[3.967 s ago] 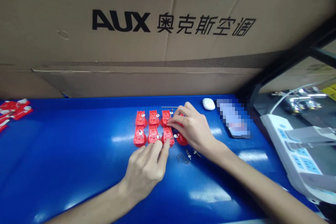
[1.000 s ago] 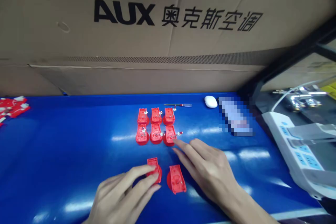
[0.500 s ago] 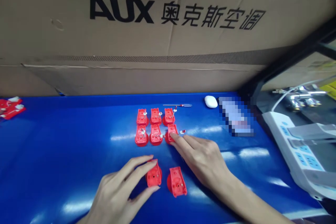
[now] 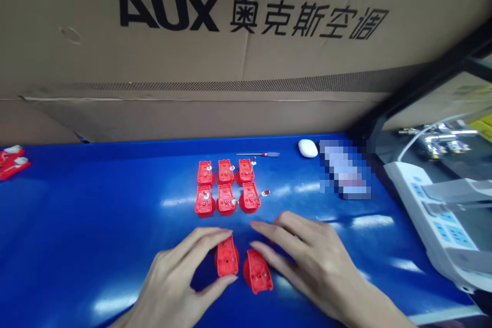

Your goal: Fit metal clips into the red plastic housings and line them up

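Observation:
My left hand (image 4: pixel 188 271) curls around a red plastic shell (image 4: pixel 227 256), fingers at its far edge and thumb at its near edge. The shell lies open side up on the blue table. Just right of it is a second red shell (image 4: pixel 260 271), slightly turned. My right hand (image 4: pixel 307 259) hovers beside that second shell with fingers and thumb apart, holding nothing; one fingertip is close to its top edge, and I cannot tell whether they touch. Farther back, several red shells with small metal-and-white parts stand in two rows, among them a front right shell (image 4: pixel 250 198).
Behind the rows lie a small screwdriver (image 4: pixel 265 154), a white rounded case (image 4: pixel 308 148) and a blurred-out phone-like object (image 4: pixel 344 169). A white power strip (image 4: pixel 426 215) runs along the right edge. More red pieces (image 4: pixel 13 163) sit far left. A cardboard wall (image 4: pixel 172 61) closes the back.
My right hand has let go of the front right shell in the rows and come back toward me, beside the second near shell. My left hand stays on its shell.

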Available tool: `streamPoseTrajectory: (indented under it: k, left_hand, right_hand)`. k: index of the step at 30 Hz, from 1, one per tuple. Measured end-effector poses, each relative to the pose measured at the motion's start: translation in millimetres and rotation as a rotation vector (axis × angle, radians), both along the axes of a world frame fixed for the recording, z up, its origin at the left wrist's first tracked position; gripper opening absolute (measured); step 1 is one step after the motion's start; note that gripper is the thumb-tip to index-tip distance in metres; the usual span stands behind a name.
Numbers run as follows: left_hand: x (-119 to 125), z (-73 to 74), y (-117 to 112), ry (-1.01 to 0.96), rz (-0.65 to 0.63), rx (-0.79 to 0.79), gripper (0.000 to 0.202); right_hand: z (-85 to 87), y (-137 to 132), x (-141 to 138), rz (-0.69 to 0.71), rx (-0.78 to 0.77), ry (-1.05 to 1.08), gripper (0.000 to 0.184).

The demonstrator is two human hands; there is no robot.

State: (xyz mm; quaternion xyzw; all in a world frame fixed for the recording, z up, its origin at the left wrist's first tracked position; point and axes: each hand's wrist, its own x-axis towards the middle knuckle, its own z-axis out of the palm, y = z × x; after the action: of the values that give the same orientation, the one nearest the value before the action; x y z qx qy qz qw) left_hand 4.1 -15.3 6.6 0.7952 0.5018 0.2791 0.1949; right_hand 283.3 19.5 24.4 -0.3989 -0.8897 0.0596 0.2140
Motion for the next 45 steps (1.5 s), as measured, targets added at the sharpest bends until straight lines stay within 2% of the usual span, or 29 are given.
streamPoseTrajectory:
  k: [2, 4, 5, 10, 15, 22, 27, 32, 35, 38, 45]
  left_hand:
    - [-0.4, -1.4, 1.2, -0.014, -0.007, -0.009, 0.042]
    - [0.0, -1.0, 3.1, -0.028, -0.012, -0.036, 0.048]
    - [0.4, -0.2, 4.2, -0.034, -0.015, -0.057, 0.051]
    - [2.5, 3.7, 8.1, -0.058, -0.052, -0.088, 0.057]
    - [2.0, -4.1, 9.6, -0.081, -0.061, -0.107, 0.054]
    - [-3.2, -15.8, 10.6, -0.094, -0.063, -0.104, 0.052]
    - [-5.4, -14.9, 11.7, -0.112, -0.066, -0.158, 0.055]
    - [-6.0, -11.6, 13.7, -0.111, -0.067, -0.214, 0.057]
    - [-6.6, -11.9, 13.0, -0.107, -0.067, -0.208, 0.056]
    - [-7.0, -13.6, 11.8, -0.082, -0.045, -0.202, 0.055]
    - [-6.8, -13.7, 12.2, -0.018, -0.02, -0.199, 0.053]
  right_hand:
    - [7.5, -10.5, 6.0, 0.034, -0.112, 0.04, 0.051]
    - [7.4, -19.1, 11.2, 0.068, -0.177, 0.001, 0.074]
    - [4.7, -22.2, 13.2, 0.078, -0.201, -0.026, 0.079]
    - [-14.3, -22.7, 14.2, 0.075, -0.343, 0.004, 0.063]
    - [-18.3, -11.5, 7.5, 0.05, -0.371, 0.092, 0.054]
    - [-22.6, -9.5, 6.7, 0.022, -0.352, 0.101, 0.053]
    - [-23.8, -10.1, 6.1, 0.005, -0.373, 0.126, 0.054]
    - [-13.9, -9.3, 19.7, -0.034, -0.407, 0.17, 0.063]
    - [-10.2, -7.4, 33.8, -0.138, -0.391, 0.253, 0.041]
    - [-14.1, -6.7, 42.6, -0.249, -0.393, 0.304, 0.021]
    - [-27.4, -13.0, 36.7, -0.314, -0.406, 0.283, 0.016]
